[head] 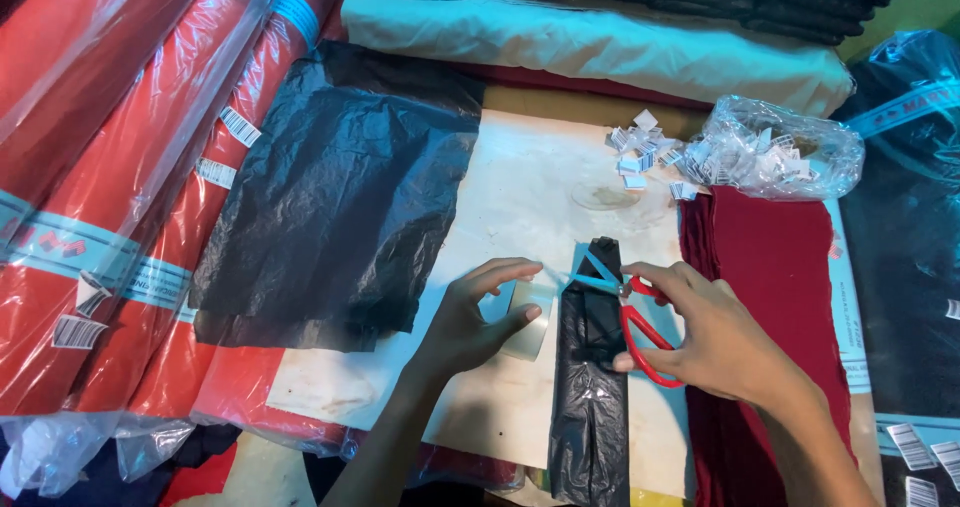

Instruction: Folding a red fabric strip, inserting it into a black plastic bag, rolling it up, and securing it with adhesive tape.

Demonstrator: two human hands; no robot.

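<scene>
My right hand [705, 332] grips red-handled scissors [640, 332], blades open and pointing left over the top of a long, narrow, folded black plastic bag [590, 387]. My left hand [480, 317] rests on the pale board [520, 197] just left of that bag, with its fingers on a small clear piece of plastic or tape [528, 319]. A thin blue strip [590, 272] runs from the left fingertips to the scissor blades, across the bag's top end.
A large black plastic sheet [340, 187] lies left of the board. Red fabric rolls in clear wrap [110, 167] fill the left side. Dark red folded cloth [770, 267] lies to the right. Beyond it sit a clear bag of small white tags [780, 152] and loose tags [640, 152].
</scene>
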